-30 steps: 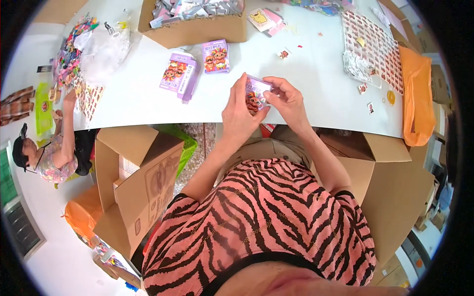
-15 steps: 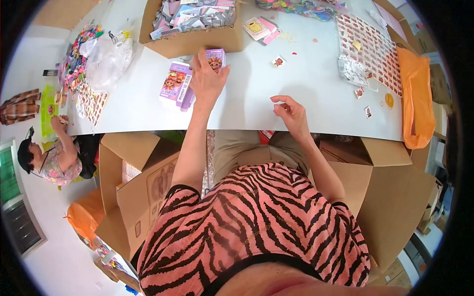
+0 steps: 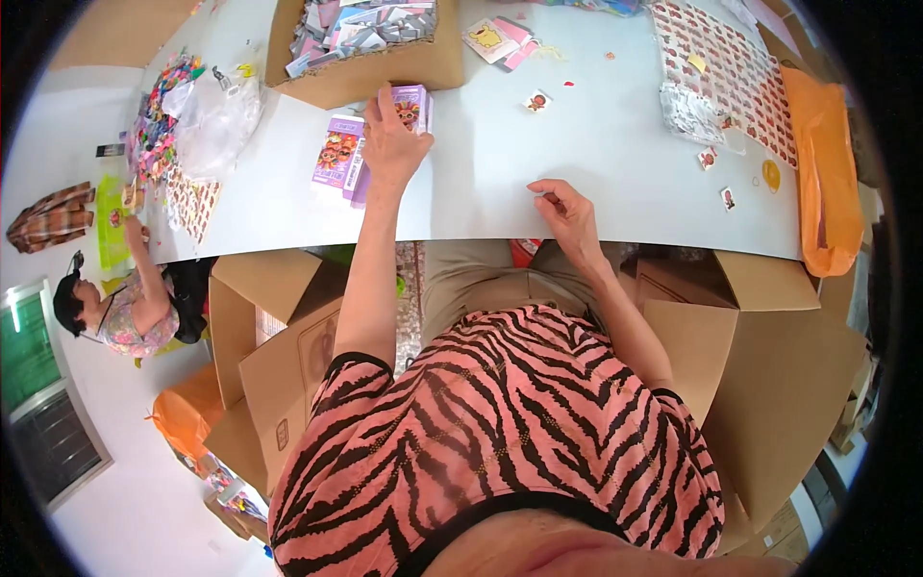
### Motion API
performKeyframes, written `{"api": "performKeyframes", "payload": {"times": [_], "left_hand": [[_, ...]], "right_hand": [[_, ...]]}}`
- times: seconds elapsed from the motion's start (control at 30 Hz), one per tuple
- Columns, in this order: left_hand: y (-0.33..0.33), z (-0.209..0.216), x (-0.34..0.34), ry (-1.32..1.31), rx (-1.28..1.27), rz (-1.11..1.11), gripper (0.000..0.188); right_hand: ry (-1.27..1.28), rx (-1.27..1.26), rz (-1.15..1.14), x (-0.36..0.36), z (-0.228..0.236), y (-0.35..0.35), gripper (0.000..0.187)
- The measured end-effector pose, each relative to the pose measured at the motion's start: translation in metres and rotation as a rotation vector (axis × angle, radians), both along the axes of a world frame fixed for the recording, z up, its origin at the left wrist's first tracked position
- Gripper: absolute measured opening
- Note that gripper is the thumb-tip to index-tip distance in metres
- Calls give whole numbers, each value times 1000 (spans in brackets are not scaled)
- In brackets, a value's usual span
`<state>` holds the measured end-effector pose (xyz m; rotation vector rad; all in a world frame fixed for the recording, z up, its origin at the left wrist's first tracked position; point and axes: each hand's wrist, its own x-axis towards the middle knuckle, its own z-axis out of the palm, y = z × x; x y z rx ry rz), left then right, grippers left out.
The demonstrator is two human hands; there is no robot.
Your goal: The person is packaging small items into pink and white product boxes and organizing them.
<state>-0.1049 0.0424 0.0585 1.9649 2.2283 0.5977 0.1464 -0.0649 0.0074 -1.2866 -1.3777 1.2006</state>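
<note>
My left hand reaches to the small purple printed box in front of the brown carton. Its fingers are stretched out and the thumb stands apart, resting at the box's near side; the fingertips are partly hidden. Close by on the left lies another purple box, printed with orange cartoon figures, and a purple side panel shows beside my wrist. My right hand hovers over the table's near edge, fingers loosely bent, thumb and forefinger apart, with nothing visible between them.
The brown carton holds many small cards. Pink and yellow cards lie right of it. Sticker sheets and an orange bag are far right. A clear bag lies left. Open cartons flank me; a person works left.
The view has shifted slightly, moving the whole scene a little. My left hand stays at the purple box, and my right hand keeps nearly the same pose.
</note>
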Motion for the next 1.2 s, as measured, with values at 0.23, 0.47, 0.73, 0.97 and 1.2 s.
{"api": "performKeyframes", "payload": {"times": [0.23,0.47,0.73,0.97,1.2], "left_hand": [[-6,7,3,-111,4,-48,100],[12,-17,-36,-699,9,-2,83],[0,-18,-16,-1113,-65,120,65],[-1,-13,-1,-1138,-38,88,40],[9,-30,0,-1054,63,140,45]], "right_hand": [[4,-82,105,-7,12,15,21],[119,-43,283,-50,20,63,39],[413,-260,229,-117,33,101,60],[370,-187,226,-142,36,111,51],[404,-252,241,-141,30,116,65]]}}
